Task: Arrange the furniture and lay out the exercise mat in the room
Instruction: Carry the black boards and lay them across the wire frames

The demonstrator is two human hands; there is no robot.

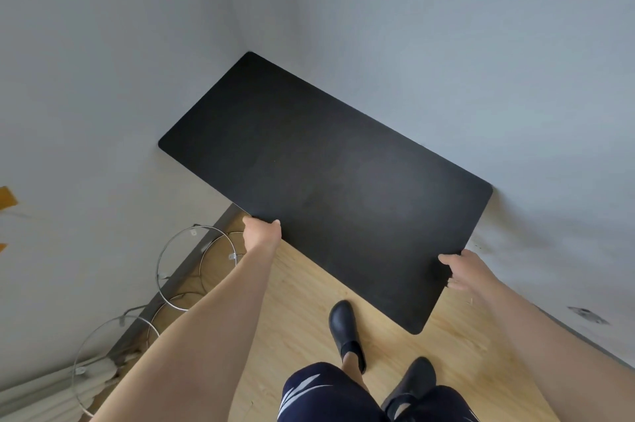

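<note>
A large black rectangular table top [323, 181] with rounded corners fills the middle of the view, its far corner tucked into the corner of two grey walls. My left hand [262, 233] grips its near long edge toward the left end, thumb on top. My right hand [458, 268] grips the same edge further right, fingers curled under. The table's legs are hidden beneath the top. No exercise mat is in sight.
Two round glass-topped side tables with chrome ring frames [196, 263] [110, 363] stand along the left wall. Pale rolled material [51, 390] lies at the lower left. Light wooden floor [302, 318] spreads below, with my black shoes [345, 328] on it.
</note>
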